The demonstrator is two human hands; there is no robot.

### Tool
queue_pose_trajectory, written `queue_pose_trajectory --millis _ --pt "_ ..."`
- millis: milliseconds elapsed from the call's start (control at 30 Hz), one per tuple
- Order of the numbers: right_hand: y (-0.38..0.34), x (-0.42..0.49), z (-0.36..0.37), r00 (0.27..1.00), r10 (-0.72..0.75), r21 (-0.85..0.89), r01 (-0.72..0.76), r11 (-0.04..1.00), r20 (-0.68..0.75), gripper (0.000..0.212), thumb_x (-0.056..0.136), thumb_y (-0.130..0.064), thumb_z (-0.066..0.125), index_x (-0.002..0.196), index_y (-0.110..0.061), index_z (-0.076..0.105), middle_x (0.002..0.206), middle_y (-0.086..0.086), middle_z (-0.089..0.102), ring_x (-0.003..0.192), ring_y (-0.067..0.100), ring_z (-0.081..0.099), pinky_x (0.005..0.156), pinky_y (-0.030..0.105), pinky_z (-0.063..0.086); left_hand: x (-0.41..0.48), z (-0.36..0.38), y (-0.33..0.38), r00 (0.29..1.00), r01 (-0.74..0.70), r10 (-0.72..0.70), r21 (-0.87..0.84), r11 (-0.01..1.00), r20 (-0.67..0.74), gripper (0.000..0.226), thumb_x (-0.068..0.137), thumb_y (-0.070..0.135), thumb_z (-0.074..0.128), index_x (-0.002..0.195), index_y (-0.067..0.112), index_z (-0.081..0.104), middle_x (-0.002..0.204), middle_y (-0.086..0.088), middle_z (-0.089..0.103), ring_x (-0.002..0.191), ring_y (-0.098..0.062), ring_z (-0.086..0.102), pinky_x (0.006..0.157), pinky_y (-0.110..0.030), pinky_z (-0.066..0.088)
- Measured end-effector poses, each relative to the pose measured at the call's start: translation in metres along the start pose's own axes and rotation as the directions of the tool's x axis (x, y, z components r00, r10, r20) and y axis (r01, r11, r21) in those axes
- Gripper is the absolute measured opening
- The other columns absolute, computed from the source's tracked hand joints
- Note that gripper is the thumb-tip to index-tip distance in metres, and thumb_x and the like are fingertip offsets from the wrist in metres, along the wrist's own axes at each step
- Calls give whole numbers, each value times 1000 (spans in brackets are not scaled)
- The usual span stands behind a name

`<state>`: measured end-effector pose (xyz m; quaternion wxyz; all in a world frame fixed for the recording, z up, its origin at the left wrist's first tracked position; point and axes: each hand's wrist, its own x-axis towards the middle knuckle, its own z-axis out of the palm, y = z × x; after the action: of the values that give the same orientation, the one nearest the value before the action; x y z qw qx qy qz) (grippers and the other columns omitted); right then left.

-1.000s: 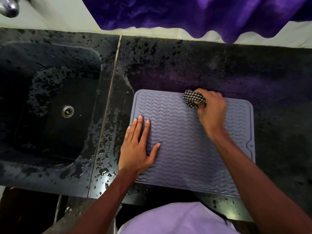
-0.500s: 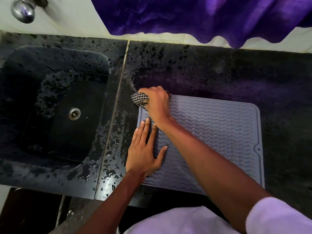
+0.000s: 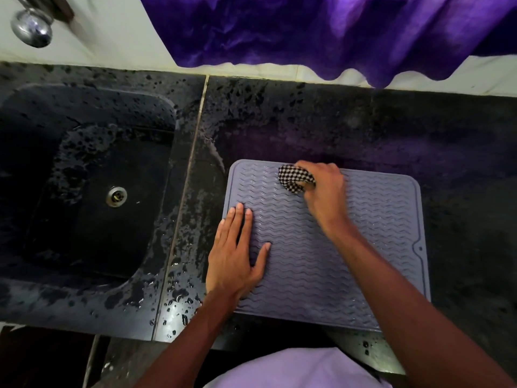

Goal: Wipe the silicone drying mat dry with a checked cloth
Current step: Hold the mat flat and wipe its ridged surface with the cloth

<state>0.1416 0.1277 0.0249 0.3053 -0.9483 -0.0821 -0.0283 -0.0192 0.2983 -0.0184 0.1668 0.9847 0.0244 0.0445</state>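
Observation:
A grey-lilac silicone drying mat (image 3: 372,247) with wavy ridges lies flat on the black counter (image 3: 363,124). My left hand (image 3: 236,256) rests palm down with fingers spread on the mat's left edge. My right hand (image 3: 324,191) is clenched around a bunched black-and-white checked cloth (image 3: 293,179), which presses on the mat near its far edge, left of the middle. Most of the cloth is hidden inside my fist.
A black sink (image 3: 92,191) with a metal drain (image 3: 116,196) sits left of the mat. Water drops cover the wet counter strip between them. A chrome tap (image 3: 32,28) is at the top left. A purple cloth (image 3: 335,32) hangs over the back wall.
My right hand swept the cloth from the mat's far middle to its far left corner, and has now come back rightward along the far edge. My left hand has stayed put.

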Motion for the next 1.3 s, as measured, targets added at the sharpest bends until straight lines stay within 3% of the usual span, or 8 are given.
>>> queue_pose_trajectory --millis 100,333,500,567,733,833,1033,1300 --pt "-18 -5 23 999 5 67 -2 998 -46 54 65 8 69 111 -21 72 100 0 71 88 21 55 78 34 45 1 -1 1 1000 -11 11 5 1000 9 77 100 52 49 158 5 31 168 -10 24 157 -21 18 124 -45 27" --pt "-99 9 67 989 -110 161 93 983 96 45 66 2 74 104 -24 74 91 1 71 84 26 55 75 39 47 1 -4 0 998 14 -14 3 1000 58 77 100 57 39 155 3 39 164 -14 31 156 -24 20 127 -42 20" --pt "-105 20 65 967 -161 316 92 944 199 41 71 -4 79 107 -21 74 95 6 72 87 24 57 80 38 48 1 -5 0 998 30 -31 15 999 63 77 99 58 41 156 6 36 163 -15 33 154 -28 25 125 -46 25" --pt "-102 17 51 970 -191 319 134 938 152 42 70 -2 78 107 -21 74 94 4 72 85 24 58 77 35 48 2 -5 1 998 28 -28 10 1000 51 78 99 57 43 157 6 34 164 -14 31 154 -28 25 126 -44 23" --pt "-45 4 -3 972 -232 210 233 949 -31 43 69 4 71 104 -20 73 94 -4 73 83 12 55 73 26 38 2 -5 0 999 -21 20 23 1000 41 76 100 55 46 160 11 30 169 -10 19 157 -26 17 125 -48 24" --pt "17 -5 -42 986 -150 84 156 984 -76 42 71 2 72 107 -20 73 99 -5 73 86 17 59 77 17 33 2 -3 0 999 -28 26 35 999 37 74 100 57 43 160 13 32 169 -10 19 157 -27 17 123 -49 26" --pt "116 -32 -105 995 -5 -128 -7 992 -99 39 72 -10 58 109 -15 70 109 6 71 92 28 59 87 29 39 1 -3 -1 998 -35 32 73 997 48 74 101 58 41 160 14 31 170 -9 18 157 -27 16 123 -49 28" --pt "109 -34 -73 984 84 18 -82 996 -157 52 58 10 64 101 -17 74 100 3 72 93 26 60 86 28 40 3 -6 1 994 -48 33 141 989 103 75 102 58 34 162 15 24 171 -10 14 158 -27 13 124 -49 25"
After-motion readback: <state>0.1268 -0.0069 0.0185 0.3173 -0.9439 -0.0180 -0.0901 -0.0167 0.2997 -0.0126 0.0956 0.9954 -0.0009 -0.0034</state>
